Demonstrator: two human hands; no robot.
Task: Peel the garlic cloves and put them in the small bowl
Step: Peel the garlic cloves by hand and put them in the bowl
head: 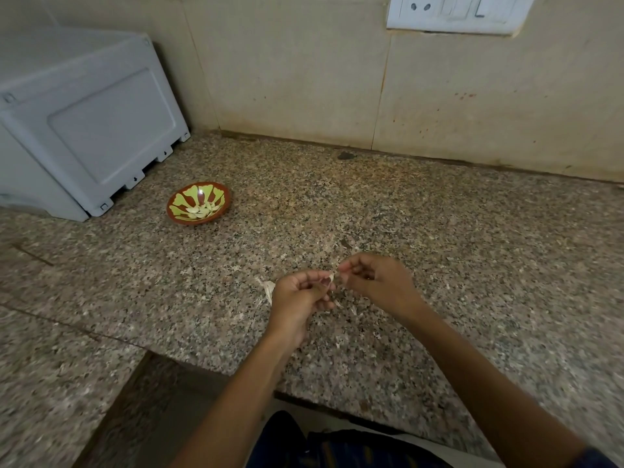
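Fingers [322,282] of the left hand [297,298] curl around a garlic clove [331,276], pinching it just above the table [439,231], while the right hand [374,282] pinches at the clove's exposed tip, seemingly pulling skin away. Only a pale sliver shows between the two hands, so its long axis appears to run roughly left to right, tip toward the right hand, though I cannot be sure. Several peeled cloves [200,209] already lie in the small bowl [198,203], which sits well apart to the left near a grey appliance [84,123]. Bits of papery skin [269,289] lie on the table under the hands. Judging by this, the work is partway done; no unpeeled cloves are visible.
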